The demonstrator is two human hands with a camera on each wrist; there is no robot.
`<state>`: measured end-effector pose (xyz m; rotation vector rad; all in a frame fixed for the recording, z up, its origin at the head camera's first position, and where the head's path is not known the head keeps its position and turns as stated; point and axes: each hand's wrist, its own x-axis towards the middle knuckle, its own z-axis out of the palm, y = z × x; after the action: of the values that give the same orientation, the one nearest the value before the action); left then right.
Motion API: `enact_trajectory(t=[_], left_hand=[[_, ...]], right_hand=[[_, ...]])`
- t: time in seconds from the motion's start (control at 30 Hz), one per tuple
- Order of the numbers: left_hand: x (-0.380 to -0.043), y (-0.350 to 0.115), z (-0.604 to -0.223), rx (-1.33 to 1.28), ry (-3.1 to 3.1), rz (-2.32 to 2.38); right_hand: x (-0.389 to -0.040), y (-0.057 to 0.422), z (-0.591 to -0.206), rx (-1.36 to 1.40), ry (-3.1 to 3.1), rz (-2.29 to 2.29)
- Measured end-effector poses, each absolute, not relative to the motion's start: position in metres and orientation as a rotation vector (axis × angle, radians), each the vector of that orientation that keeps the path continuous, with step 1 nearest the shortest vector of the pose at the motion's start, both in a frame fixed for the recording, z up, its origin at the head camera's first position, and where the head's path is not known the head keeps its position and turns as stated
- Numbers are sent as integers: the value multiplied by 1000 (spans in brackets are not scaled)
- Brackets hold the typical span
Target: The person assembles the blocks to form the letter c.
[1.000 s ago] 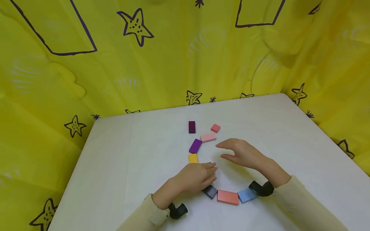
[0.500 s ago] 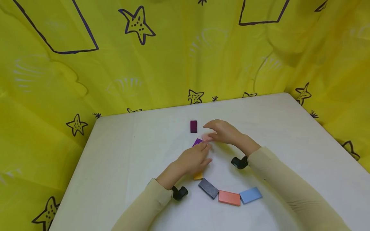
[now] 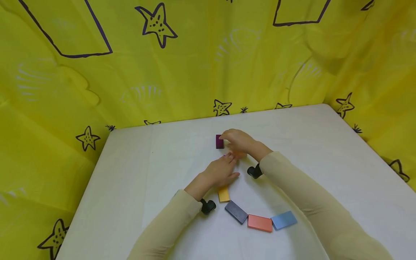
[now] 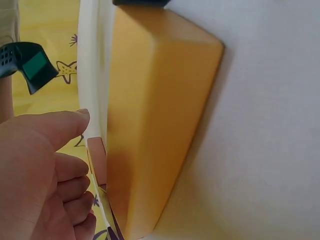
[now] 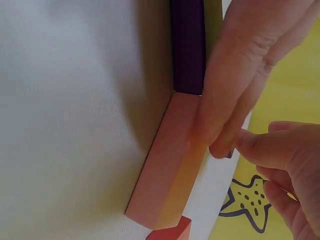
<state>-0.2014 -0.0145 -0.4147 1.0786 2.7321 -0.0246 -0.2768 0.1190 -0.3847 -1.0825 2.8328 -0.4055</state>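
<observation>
My left hand lies low over the row of blocks with its fingers fairly straight. In the right wrist view, its fingertips touch the side of a pink block, which sits end to end with a purple block. My right hand arches over the pink block, its fingertips overlapping a maroon block in the head view. The right thumb comes close to the left fingertips. A yellow block shows below the left hand and looms large in the left wrist view. Both hands hide much of the purple and pink blocks from above.
A dark grey block, a coral block and a light blue block continue the curved row nearer the body. Past the pink block lies a small red block. A yellow patterned curtain hangs behind the white table.
Both hands have moved farther up the row, the left from beside the yellow block to the purple and pink ones. The right has come leftward toward the maroon block.
</observation>
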Motion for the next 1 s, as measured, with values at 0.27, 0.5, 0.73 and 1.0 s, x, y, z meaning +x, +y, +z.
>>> enact_trajectory(t=[0.27,0.5,0.73,1.0], left_hand=[[-206,-12,-413,1085,2731,-112],[-210,-12,-417,1105,2731,-119],[-211,-13,-419,1132,2750,-105],[-213,-11,-417,1097,2753,-98]], right_hand=[[-293,110,-392,-1128,2804,-345],[-301,102,-393,-1144,2784,-276],[-303,94,-396,-1184,2722,-240],[-308,96,-398,-1062,2722,-195]])
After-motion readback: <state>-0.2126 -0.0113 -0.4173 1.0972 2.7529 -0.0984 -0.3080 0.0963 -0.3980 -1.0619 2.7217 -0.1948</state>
